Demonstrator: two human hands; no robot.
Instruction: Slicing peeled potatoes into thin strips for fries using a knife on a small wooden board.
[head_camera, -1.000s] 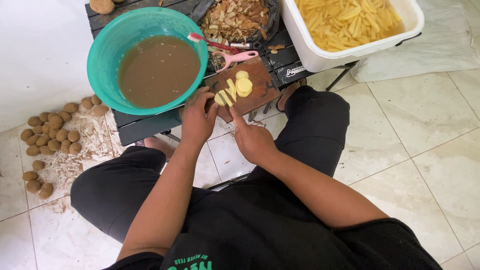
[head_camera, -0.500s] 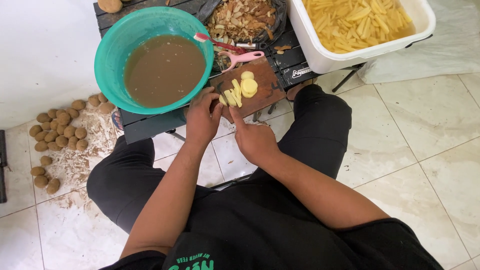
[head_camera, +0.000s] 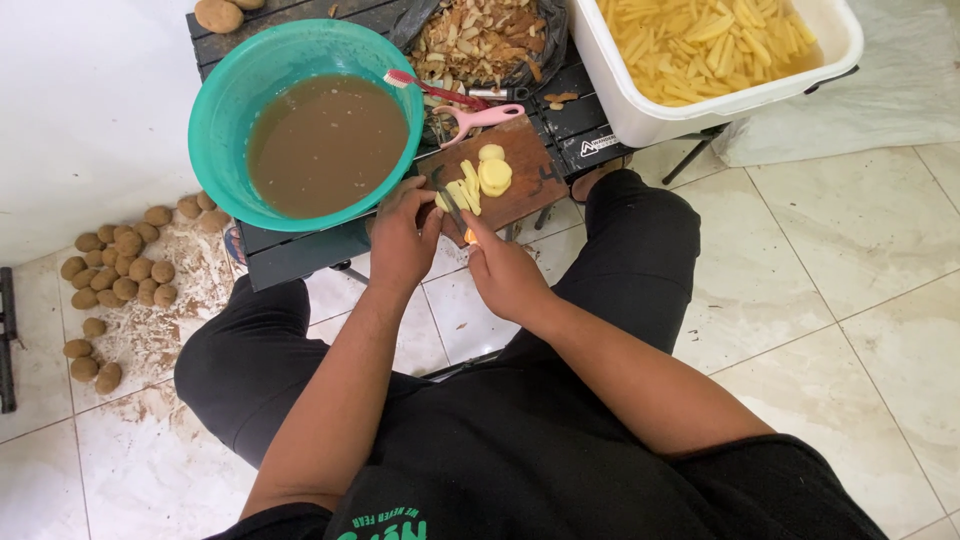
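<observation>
A small brown cutting board (head_camera: 525, 190) lies on a low black table (head_camera: 290, 250) in front of me. On it are yellow potato strips (head_camera: 462, 190) and a stack of round potato slices (head_camera: 494, 175). My left hand (head_camera: 400, 238) presses the strips at the board's near left corner. My right hand (head_camera: 505, 275) grips a knife (head_camera: 457, 215) with an orange handle, its blade pointing up into the strips.
A teal basin (head_camera: 215, 110) of brown water holds a red brush (head_camera: 425, 85). A pink peeler (head_camera: 478, 115), a black bag of peelings (head_camera: 480, 35) and a white tub (head_camera: 640, 115) of cut potato sticks stand behind. Unpeeled potatoes (head_camera: 115, 275) lie on the tiled floor at left.
My right hand has drawn back slightly, showing the knife blade and orange handle. The view shifted right after the first frame.
</observation>
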